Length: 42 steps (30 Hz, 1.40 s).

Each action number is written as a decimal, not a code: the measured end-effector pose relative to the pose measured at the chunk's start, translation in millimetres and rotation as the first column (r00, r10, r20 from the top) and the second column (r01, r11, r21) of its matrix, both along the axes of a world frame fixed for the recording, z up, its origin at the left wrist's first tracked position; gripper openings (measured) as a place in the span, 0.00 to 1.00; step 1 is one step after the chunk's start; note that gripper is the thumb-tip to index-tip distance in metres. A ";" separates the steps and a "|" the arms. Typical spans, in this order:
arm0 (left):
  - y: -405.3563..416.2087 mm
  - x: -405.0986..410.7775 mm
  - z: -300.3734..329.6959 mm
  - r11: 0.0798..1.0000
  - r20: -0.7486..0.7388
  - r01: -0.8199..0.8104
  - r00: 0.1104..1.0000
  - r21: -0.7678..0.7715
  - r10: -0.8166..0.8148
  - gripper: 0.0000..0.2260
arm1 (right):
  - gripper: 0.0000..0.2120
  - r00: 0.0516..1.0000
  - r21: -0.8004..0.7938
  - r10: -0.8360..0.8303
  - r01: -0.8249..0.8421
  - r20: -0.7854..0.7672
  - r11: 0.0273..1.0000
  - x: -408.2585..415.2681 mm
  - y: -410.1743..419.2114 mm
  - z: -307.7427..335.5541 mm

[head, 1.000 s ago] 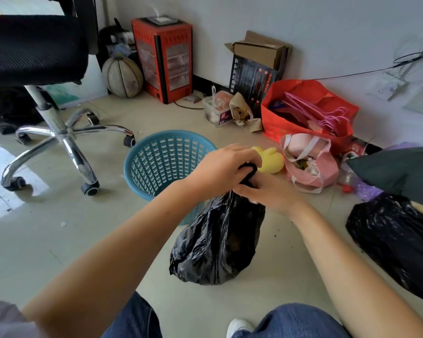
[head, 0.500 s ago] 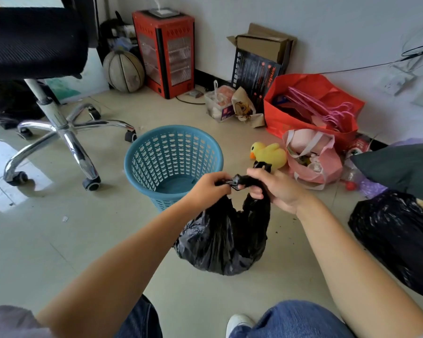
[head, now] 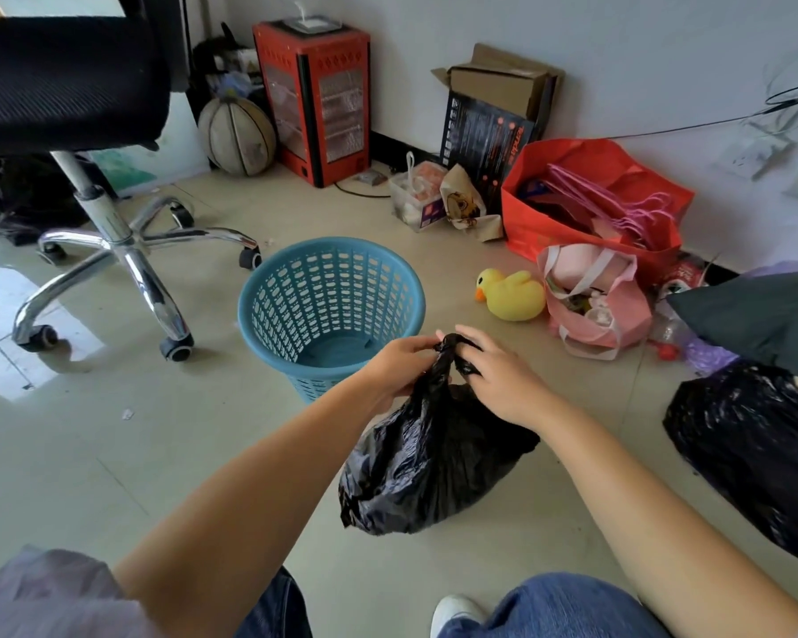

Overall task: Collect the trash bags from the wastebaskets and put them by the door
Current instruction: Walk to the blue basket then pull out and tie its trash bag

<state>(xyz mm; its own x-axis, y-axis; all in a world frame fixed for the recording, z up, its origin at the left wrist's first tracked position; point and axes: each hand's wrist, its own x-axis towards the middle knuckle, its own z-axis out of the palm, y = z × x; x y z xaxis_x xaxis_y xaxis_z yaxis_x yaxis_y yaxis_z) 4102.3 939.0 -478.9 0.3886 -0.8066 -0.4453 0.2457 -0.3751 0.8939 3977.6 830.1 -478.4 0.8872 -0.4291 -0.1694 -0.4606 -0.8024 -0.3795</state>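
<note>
**Legible Markings in the Scene**

1. Black carton [head: 484,145], far side, leaning against the wall to the right of the red heater [head: 314,103]: one vertical line of orange lettering runs along the right edge of its dark printed face. The characters are too small and blurred to read reliably. The rows of small white print on the same face are also illegible.

2. Small packet [head: 427,209] on the floor, near the carton: a coloured label is visible; its text cannot be read.

3. No other text, number or sign is legible.
</note>
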 end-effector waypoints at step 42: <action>127.5 45.6 -94.5 0.918 0.630 -0.207 0.775 0.340 -0.058 0.10 | 0.14 0.117 0.941 -0.963 0.272 -0.242 -0.203 -71.5 -57.9 -75.4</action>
